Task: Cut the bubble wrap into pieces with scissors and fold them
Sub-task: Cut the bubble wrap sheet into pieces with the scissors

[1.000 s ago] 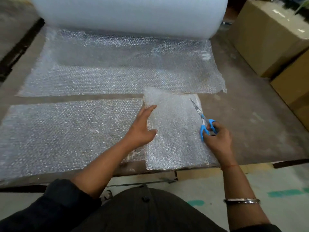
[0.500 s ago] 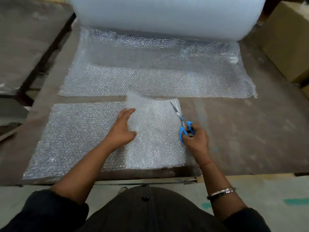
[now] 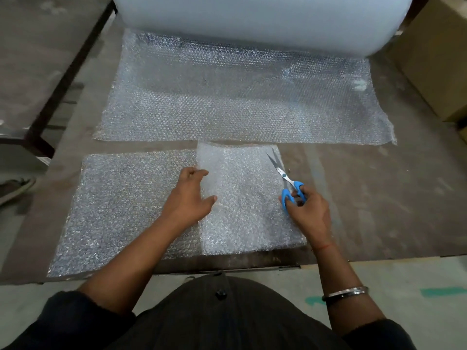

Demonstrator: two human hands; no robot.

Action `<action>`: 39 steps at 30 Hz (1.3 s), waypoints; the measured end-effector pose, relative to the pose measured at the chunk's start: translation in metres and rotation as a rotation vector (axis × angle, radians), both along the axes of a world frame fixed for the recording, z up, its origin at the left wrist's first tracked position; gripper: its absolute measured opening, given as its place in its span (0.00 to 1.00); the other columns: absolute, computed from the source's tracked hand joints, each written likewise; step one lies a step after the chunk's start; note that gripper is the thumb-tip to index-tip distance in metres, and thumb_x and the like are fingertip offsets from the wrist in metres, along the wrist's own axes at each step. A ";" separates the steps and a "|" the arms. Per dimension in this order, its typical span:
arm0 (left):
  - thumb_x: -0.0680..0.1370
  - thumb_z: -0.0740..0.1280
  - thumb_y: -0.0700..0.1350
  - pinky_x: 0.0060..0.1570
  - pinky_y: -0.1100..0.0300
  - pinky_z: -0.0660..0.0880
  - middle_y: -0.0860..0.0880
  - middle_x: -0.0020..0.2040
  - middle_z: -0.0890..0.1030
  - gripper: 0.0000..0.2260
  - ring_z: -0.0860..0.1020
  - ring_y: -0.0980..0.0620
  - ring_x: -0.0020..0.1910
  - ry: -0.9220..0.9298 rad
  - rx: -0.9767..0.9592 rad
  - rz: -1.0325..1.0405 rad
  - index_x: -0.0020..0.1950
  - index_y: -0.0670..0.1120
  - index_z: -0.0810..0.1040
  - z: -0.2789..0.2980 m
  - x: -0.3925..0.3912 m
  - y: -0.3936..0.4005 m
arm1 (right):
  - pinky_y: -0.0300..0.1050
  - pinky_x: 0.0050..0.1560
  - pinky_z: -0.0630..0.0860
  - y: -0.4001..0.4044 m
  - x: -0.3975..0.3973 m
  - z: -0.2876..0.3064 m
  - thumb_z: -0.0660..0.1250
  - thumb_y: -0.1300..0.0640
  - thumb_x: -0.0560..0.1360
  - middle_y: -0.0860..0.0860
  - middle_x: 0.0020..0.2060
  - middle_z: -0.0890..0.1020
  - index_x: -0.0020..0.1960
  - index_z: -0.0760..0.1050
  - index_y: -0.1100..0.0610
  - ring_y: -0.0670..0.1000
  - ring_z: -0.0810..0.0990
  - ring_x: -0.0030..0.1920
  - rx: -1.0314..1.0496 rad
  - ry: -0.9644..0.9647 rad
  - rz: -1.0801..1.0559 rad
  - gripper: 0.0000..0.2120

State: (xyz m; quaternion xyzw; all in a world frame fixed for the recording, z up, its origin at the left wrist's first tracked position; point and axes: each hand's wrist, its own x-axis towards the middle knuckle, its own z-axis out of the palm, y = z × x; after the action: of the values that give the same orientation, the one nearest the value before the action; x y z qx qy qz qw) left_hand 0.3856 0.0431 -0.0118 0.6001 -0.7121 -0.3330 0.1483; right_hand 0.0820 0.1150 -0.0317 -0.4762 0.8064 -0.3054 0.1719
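Observation:
A cut piece of bubble wrap lies flat on the brown table, its right part folded over into a thicker white panel. My left hand rests on the panel's left edge with the fingers curled around that edge. My right hand sits on the panel's right edge and holds blue-handled scissors, blades together and pointing away from me. Behind, a large bubble wrap roll has a sheet unrolled toward me.
Cardboard boxes stand at the right of the table. A dark table frame and a shoe are at the left. The table's near edge runs just in front of my body.
The view has shifted so the table appears further right. My left fingers have curled onto the folded panel's left edge; my right hand with the scissors stays at the right edge.

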 end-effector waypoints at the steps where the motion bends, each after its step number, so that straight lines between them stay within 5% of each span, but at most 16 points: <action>1: 0.79 0.76 0.53 0.66 0.48 0.77 0.47 0.79 0.63 0.34 0.78 0.44 0.65 -0.049 -0.027 0.000 0.82 0.48 0.68 0.000 0.003 0.001 | 0.45 0.51 0.77 -0.001 0.002 -0.002 0.78 0.48 0.77 0.48 0.42 0.82 0.60 0.83 0.55 0.51 0.81 0.43 -0.002 0.023 -0.008 0.16; 4: 0.79 0.76 0.57 0.56 0.41 0.83 0.43 0.77 0.63 0.33 0.77 0.39 0.66 -0.177 -0.172 -0.005 0.79 0.45 0.71 -0.006 0.015 0.006 | 0.46 0.50 0.77 -0.006 0.012 -0.008 0.79 0.48 0.76 0.50 0.42 0.83 0.60 0.84 0.60 0.53 0.81 0.42 -0.024 0.071 -0.030 0.19; 6: 0.81 0.71 0.62 0.65 0.36 0.79 0.39 0.81 0.60 0.34 0.68 0.35 0.76 -0.251 -0.248 -0.063 0.81 0.45 0.68 -0.015 0.024 0.009 | 0.45 0.48 0.75 -0.009 0.017 -0.017 0.79 0.50 0.76 0.55 0.45 0.85 0.61 0.83 0.62 0.57 0.83 0.44 -0.044 0.095 -0.003 0.20; 10: 0.84 0.47 0.71 0.82 0.38 0.49 0.41 0.88 0.45 0.38 0.46 0.39 0.87 -0.408 -0.215 -0.267 0.88 0.53 0.45 -0.043 0.038 0.020 | 0.52 0.54 0.77 -0.008 0.027 -0.026 0.80 0.54 0.76 0.57 0.48 0.85 0.65 0.82 0.63 0.62 0.83 0.49 -0.090 0.173 0.052 0.21; 13: 0.84 0.41 0.70 0.84 0.39 0.42 0.42 0.88 0.41 0.37 0.38 0.42 0.87 -0.419 -0.219 -0.293 0.88 0.52 0.40 -0.056 0.040 0.026 | 0.55 0.57 0.79 -0.007 0.031 -0.025 0.80 0.56 0.76 0.58 0.52 0.85 0.63 0.81 0.63 0.63 0.84 0.52 -0.196 0.209 0.040 0.20; 19: 0.84 0.41 0.70 0.84 0.39 0.45 0.40 0.88 0.45 0.39 0.42 0.42 0.87 -0.440 -0.265 -0.273 0.88 0.46 0.46 -0.061 0.041 0.031 | 0.65 0.73 0.73 -0.014 0.050 -0.045 0.78 0.53 0.77 0.59 0.65 0.84 0.59 0.80 0.59 0.63 0.74 0.76 -0.144 0.160 0.207 0.15; 22: 0.84 0.41 0.70 0.84 0.39 0.45 0.41 0.88 0.44 0.39 0.39 0.42 0.87 -0.427 -0.261 -0.297 0.88 0.46 0.44 -0.062 0.045 0.034 | 0.65 0.76 0.71 -0.013 0.052 -0.050 0.78 0.55 0.78 0.60 0.68 0.82 0.65 0.79 0.62 0.62 0.70 0.79 -0.124 0.138 0.235 0.19; 26: 0.85 0.44 0.70 0.81 0.36 0.51 0.41 0.88 0.50 0.39 0.46 0.42 0.87 -0.381 -0.273 -0.262 0.88 0.46 0.50 -0.056 0.048 0.035 | 0.65 0.76 0.71 -0.013 0.047 -0.043 0.79 0.54 0.76 0.57 0.71 0.81 0.56 0.80 0.56 0.58 0.68 0.81 -0.159 0.082 0.216 0.13; 28: 0.85 0.50 0.68 0.76 0.37 0.57 0.43 0.85 0.60 0.35 0.56 0.43 0.85 -0.320 -0.348 -0.182 0.86 0.47 0.58 -0.049 0.056 0.038 | 0.56 0.74 0.72 -0.007 0.055 -0.022 0.81 0.53 0.75 0.51 0.65 0.85 0.49 0.78 0.54 0.51 0.74 0.77 -0.236 0.028 0.176 0.12; 31: 0.82 0.61 0.64 0.66 0.43 0.60 0.49 0.75 0.72 0.27 0.69 0.46 0.75 -0.159 -0.460 -0.083 0.78 0.51 0.73 -0.047 0.080 0.045 | 0.45 0.57 0.80 0.016 0.096 0.030 0.83 0.49 0.73 0.42 0.46 0.89 0.49 0.83 0.60 0.40 0.86 0.52 -0.207 -0.351 0.111 0.17; 34: 0.80 0.67 0.62 0.61 0.45 0.62 0.53 0.66 0.78 0.19 0.74 0.48 0.68 -0.034 -0.567 -0.108 0.65 0.54 0.84 -0.055 0.105 0.060 | 0.38 0.34 0.75 0.049 0.143 0.066 0.73 0.30 0.72 0.57 0.43 0.90 0.44 0.82 0.56 0.50 0.83 0.34 0.108 -0.763 0.223 0.27; 36: 0.78 0.72 0.62 0.58 0.44 0.64 0.54 0.63 0.80 0.16 0.76 0.49 0.64 0.021 -0.621 -0.160 0.59 0.54 0.87 -0.059 0.117 0.074 | 0.35 0.28 0.68 0.076 0.168 0.072 0.62 0.30 0.78 0.64 0.41 0.88 0.41 0.77 0.57 0.51 0.79 0.29 0.315 -0.882 0.360 0.29; 39: 0.76 0.74 0.62 0.55 0.46 0.63 0.55 0.62 0.82 0.15 0.78 0.49 0.63 0.023 -0.617 -0.194 0.55 0.54 0.88 -0.062 0.122 0.098 | 0.34 0.25 0.66 0.114 0.196 0.067 0.62 0.33 0.83 0.70 0.39 0.85 0.40 0.75 0.60 0.49 0.80 0.27 0.454 -0.937 0.431 0.30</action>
State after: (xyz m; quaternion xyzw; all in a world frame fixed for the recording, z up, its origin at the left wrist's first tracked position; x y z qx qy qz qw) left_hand 0.5077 0.1406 -0.0739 0.4524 -0.8315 -0.1210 0.2990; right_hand 0.2785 0.2287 0.0356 -0.3946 0.5740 -0.2610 0.6683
